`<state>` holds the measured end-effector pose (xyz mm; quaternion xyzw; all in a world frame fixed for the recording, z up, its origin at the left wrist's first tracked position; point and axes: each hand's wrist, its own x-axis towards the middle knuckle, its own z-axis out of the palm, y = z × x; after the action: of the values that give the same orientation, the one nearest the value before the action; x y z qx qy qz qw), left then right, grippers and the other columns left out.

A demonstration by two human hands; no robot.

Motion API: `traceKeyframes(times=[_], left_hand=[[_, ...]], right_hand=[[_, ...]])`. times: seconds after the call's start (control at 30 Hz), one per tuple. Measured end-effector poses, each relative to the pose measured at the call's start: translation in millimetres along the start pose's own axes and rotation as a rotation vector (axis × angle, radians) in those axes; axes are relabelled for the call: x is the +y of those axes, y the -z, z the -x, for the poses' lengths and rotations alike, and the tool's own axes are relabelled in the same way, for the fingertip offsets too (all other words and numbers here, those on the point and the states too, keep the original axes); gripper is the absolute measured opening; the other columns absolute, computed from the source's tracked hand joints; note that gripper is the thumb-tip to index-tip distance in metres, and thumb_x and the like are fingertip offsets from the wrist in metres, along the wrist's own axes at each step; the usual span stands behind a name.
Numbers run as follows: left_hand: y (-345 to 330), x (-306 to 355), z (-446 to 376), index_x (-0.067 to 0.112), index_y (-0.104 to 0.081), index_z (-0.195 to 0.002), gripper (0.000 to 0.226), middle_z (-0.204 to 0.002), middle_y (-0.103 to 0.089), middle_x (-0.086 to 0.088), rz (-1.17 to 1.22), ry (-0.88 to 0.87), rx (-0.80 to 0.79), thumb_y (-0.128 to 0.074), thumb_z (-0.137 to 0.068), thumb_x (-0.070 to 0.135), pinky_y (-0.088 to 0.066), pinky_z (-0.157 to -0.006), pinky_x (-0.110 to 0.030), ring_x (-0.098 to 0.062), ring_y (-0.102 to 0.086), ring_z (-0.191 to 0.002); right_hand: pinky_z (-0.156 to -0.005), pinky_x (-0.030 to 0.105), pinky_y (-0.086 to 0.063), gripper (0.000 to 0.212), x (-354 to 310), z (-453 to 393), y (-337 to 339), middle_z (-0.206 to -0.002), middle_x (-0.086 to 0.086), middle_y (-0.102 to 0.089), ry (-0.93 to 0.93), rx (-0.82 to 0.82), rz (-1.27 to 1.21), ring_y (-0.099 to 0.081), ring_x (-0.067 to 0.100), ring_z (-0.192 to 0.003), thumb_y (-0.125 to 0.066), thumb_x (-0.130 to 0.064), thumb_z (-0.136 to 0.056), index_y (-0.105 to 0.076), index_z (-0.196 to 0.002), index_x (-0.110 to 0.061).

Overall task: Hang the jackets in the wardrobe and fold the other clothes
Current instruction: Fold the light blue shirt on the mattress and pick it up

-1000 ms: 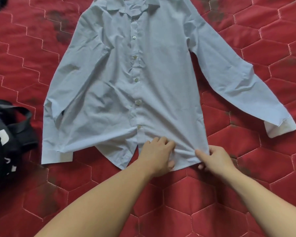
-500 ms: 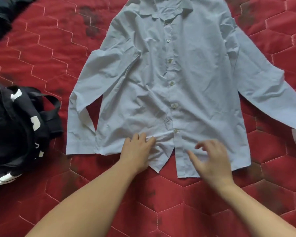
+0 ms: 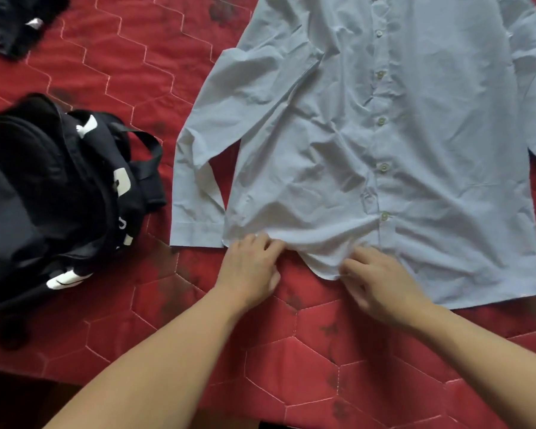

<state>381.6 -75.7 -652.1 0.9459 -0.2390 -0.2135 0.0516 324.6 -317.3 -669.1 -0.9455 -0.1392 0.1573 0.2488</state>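
While my left hand [image 3: 249, 267] pinches the bunched hem and my right hand [image 3: 381, 284] grips the curved tail just beside it, the shirt [image 3: 399, 144] runs lengthwise straight away from both, collar farthest off. One shirt, two sleeves; its folded sleeve [image 3: 229, 134] lies nearer my left. One black bag [image 3: 59, 193] sits well off leftward on the red quilt [image 3: 291, 351].

Single head view, looking steeply down from close above the red quilt [image 3: 143, 317], near edge
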Motion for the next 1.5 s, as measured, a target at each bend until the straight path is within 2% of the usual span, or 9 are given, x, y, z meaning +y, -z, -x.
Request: traceKeyframes(times=[0.13, 0.3, 0.57, 0.67, 0.77, 0.93, 1.07, 1.27, 1.5], left_hand=[[-7.2, -8.5, 4.9, 0.021, -0.055, -0.111, 0.047, -0.104, -0.051, -0.003, -0.047, 0.179, 0.1, -0.061, -0.065, 0.014, -0.039, -0.073, -0.038, -0.028, -0.051, -0.092], [-3.2, -13.2, -4.4, 0.022, -0.057, -0.107, 0.029, -0.102, -0.061, 0.001, -0.098, 0.16, 0.006, -0.053, -0.079, 0.015, -0.034, -0.075, -0.035, -0.027, -0.056, -0.098], [11.6, -18.2, 4.0, 0.03, -0.062, -0.097, 0.021, -0.098, -0.065, 0.007, 0.123, -0.016, -0.332, -0.06, -0.077, 0.034, -0.042, -0.076, -0.031, -0.02, -0.062, -0.092], [21.5, -35.0, -1.6, 0.027, -0.063, -0.101, 0.024, -0.093, -0.059, 0.008, 0.361, 0.265, 0.014, -0.062, -0.08, 0.038, -0.043, -0.08, -0.033, -0.018, -0.057, -0.093], [33.9, -66.8, -19.2, 0.022, -0.059, -0.115, 0.032, -0.115, -0.055, -0.004, 0.351, 0.565, 0.286, -0.059, -0.084, 0.026, -0.04, -0.095, -0.04, -0.026, -0.048, -0.112], [43.9, -110.5, -44.7, 0.023, -0.041, -0.138, 0.057, -0.146, -0.033, -0.005, 0.36, 0.648, 0.288, -0.057, -0.083, 0.018, -0.033, -0.106, -0.047, -0.029, -0.031, -0.135], [41.2, -141.7, -57.4, 0.027, -0.029, -0.145, 0.066, -0.156, -0.02, 0.0, 0.402, 0.613, 0.099, -0.056, -0.085, 0.021, -0.033, -0.107, -0.049, -0.026, -0.02, -0.143], [54.3, -189.2, -60.2, 0.019, -0.031, -0.145, 0.068, -0.148, -0.03, -0.009, 0.555, 0.601, 0.167, -0.061, -0.087, 0.038, -0.014, -0.114, -0.034, -0.025, -0.02, -0.14], [63.9, -204.9, -68.8, 0.011, -0.055, -0.107, 0.034, -0.101, -0.06, -0.008, 0.575, 0.561, 0.054, -0.067, -0.084, 0.033, -0.041, -0.077, -0.032, -0.027, -0.055, -0.097]], right_hand=[[-0.051, 0.034, -0.041, 0.012, 7.4, 20.3, 11.2, -0.071, 0.002, -0.052, 0.044, -0.138, 0.058, -0.055, 0.028, -0.065, -0.068, -0.013, -0.077, -0.059, -0.071, -0.015], [-0.061, 0.029, -0.03, 0.009, 11.7, 22.8, 25.6, -0.086, -0.004, -0.056, 0.013, -0.314, 0.196, -0.057, 0.021, -0.085, -0.054, -0.027, -0.082, -0.057, -0.08, -0.019], [-0.065, 0.027, -0.037, 0.007, -9.3, -0.7, 33.9, -0.101, 0.002, -0.068, -0.083, -0.758, 0.475, -0.066, 0.027, -0.094, -0.05, -0.026, -0.079, -0.053, -0.077, -0.021], [-0.061, 0.027, -0.037, 0.026, -21.6, -20.2, 32.8, -0.094, 0.001, -0.068, -0.096, -0.677, 0.431, -0.064, 0.026, -0.085, -0.047, -0.042, -0.084, -0.051, -0.074, -0.019], [-0.063, 0.028, -0.041, 0.02, -34.6, -49.7, 28.3, -0.092, -0.002, -0.064, -0.093, -0.487, 0.274, -0.061, 0.023, -0.085, -0.049, -0.041, -0.085, -0.052, -0.077, -0.023], [-0.061, 0.029, -0.041, 0.024, -60.5, -102.8, 18.0, -0.081, -0.006, -0.057, -0.112, -0.347, 0.099, -0.057, 0.021, -0.077, -0.05, -0.041, -0.086, -0.044, -0.068, -0.025], [-0.06, 0.03, -0.044, 0.022, -75.7, -139.0, 13.0, -0.078, -0.005, -0.059, -0.104, -0.313, 0.062, -0.057, 0.022, -0.073, -0.047, -0.038, -0.086, -0.045, -0.069, -0.025], [-0.059, 0.03, -0.042, 0.022, -94.7, -184.2, 8.0, -0.073, -0.006, -0.057, -0.151, -0.259, 0.079, -0.055, 0.021, -0.07, -0.048, -0.037, -0.088, -0.051, -0.073, -0.022], [-0.064, 0.035, -0.054, 0.049, -138.3, -235.6, -7.3, -0.064, 0.003, -0.066, -0.446, -0.192, -0.161, -0.063, 0.022, -0.069, -0.06, -0.055, -0.08, -0.065, -0.069, -0.008]])
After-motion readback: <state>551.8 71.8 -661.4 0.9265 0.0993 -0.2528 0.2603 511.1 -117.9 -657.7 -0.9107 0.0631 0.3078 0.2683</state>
